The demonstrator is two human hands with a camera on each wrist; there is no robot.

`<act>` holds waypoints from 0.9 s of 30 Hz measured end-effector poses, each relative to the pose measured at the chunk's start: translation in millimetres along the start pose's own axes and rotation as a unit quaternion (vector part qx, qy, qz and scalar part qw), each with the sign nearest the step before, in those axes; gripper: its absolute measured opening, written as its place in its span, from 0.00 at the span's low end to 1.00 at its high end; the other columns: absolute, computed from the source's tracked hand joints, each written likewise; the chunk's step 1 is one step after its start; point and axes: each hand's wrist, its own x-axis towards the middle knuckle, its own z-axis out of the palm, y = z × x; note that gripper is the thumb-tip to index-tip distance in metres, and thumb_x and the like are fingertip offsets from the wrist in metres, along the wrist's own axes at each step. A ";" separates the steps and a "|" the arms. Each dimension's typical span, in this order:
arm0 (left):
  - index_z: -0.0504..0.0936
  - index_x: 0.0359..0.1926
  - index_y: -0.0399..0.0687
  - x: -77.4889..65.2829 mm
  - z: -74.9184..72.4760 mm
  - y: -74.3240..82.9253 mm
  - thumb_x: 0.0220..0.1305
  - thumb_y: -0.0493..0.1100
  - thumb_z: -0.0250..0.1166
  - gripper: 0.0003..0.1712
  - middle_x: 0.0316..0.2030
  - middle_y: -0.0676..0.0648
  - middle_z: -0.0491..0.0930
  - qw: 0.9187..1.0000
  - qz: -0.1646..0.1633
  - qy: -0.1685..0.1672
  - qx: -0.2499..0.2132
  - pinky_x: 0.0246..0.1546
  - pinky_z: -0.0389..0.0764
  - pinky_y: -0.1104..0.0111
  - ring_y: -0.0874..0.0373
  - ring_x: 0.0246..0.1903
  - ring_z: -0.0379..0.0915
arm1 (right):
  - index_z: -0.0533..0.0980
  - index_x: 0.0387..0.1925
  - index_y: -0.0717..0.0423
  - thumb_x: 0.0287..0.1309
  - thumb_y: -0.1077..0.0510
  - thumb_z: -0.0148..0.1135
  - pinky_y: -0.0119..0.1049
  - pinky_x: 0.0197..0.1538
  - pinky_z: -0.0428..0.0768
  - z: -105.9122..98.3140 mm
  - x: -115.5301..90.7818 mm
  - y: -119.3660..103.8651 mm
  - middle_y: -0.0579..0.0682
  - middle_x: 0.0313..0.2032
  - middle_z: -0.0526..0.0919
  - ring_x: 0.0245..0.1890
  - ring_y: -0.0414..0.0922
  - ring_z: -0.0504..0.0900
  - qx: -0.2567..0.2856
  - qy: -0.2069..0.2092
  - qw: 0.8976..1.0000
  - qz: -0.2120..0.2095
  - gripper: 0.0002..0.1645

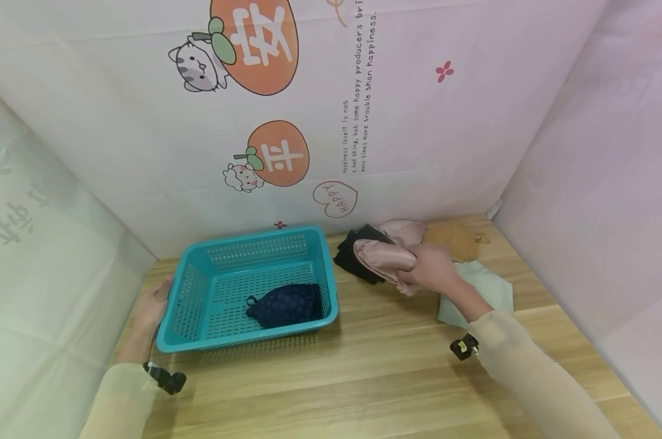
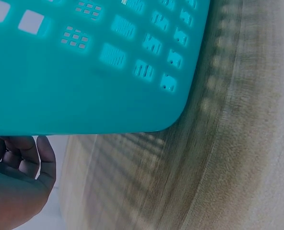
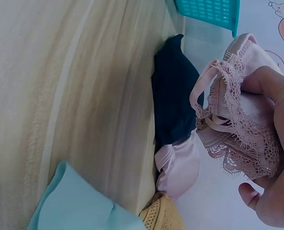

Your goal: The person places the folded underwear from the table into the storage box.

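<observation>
On the left, my left hand [image 1: 151, 305] grips the side rim of a turquoise plastic basket [image 1: 249, 340]; its fingers [image 2: 46, 158] curl at the edge in the left wrist view. A dark navy patterned garment [image 1: 287, 305] with a small loop lies inside the basket, toward its front right. My right hand [image 1: 434, 268] holds a folded pink bra [image 1: 383, 256] above the table, thumb pressed on the cup. Lace trim and a thin strap [image 3: 205, 86] show in the right wrist view. Beneath and behind it sit a black garment [image 1: 355, 265] and another pink satin one [image 1: 405, 229].
Right of the pink garments lie a tan piece [image 1: 452, 239] and a pale mint folded garment [image 1: 495, 286]. A printed white cloth wall [image 1: 408, 134] rises behind the wooden table [image 1: 320, 390], with side walls left and right.
</observation>
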 end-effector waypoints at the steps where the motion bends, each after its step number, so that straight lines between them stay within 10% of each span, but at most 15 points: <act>1: 0.60 0.75 0.45 -0.2 0.1 0.0 0.70 0.75 0.34 0.49 0.70 0.32 0.65 1.000 0.000 0.001 0.000 0.53 0.78 0.58 0.36 0.65 0.68 | 0.74 0.25 0.47 0.44 0.44 0.70 0.42 0.29 0.72 0.0 0.6 -1.0 0.43 0.20 0.77 0.24 0.43 0.74 0.000 0.001 1.000 -0.001 0.16; 16: 0.60 0.75 0.45 -0.8 -0.1 -0.6 0.70 0.77 0.35 0.50 0.70 0.31 0.66 1.000 -0.005 0.005 -0.004 0.52 0.79 0.59 0.35 0.65 0.68 | 0.78 0.35 0.50 0.45 0.42 0.69 0.40 0.29 0.70 -5.2 13.1 -22.3 0.44 0.24 0.79 0.25 0.44 0.73 0.003 -0.001 1.000 -0.020 0.20; 27: 0.58 0.76 0.45 -1.9 0.5 -1.1 0.66 0.79 0.35 0.54 0.70 0.30 0.65 1.000 -0.009 0.003 -0.011 0.58 0.78 0.53 0.35 0.65 0.68 | 0.70 0.22 0.48 0.45 0.42 0.71 0.36 0.27 0.66 -9.2 19.2 -32.1 0.42 0.18 0.74 0.21 0.41 0.69 -0.009 0.005 0.999 -0.032 0.20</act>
